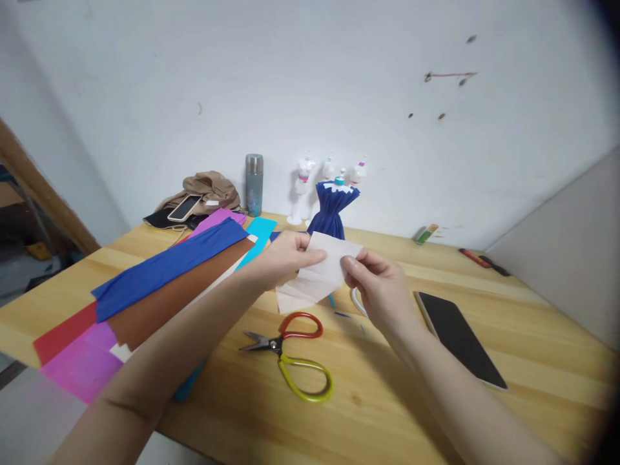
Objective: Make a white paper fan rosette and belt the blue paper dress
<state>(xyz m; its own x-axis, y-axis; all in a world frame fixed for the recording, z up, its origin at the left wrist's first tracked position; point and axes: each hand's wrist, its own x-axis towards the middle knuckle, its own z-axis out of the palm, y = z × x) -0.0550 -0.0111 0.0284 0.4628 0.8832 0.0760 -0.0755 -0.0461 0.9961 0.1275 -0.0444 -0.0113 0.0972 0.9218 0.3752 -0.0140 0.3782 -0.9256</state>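
Forearms closest to the cam, then the left hand and right hand each pinching a thin pale sheet above the table, just past the scissors. I'd keep tension light and even, it probably creases easily.

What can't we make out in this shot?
All head view.
Left hand: fingertips other than the thumb's, hidden behind the paper.
Dress: lower edge, hidden by the paper.
White curved thing: mostly hidden by the right hand.
Green-orange item: any print, too small and blurred.
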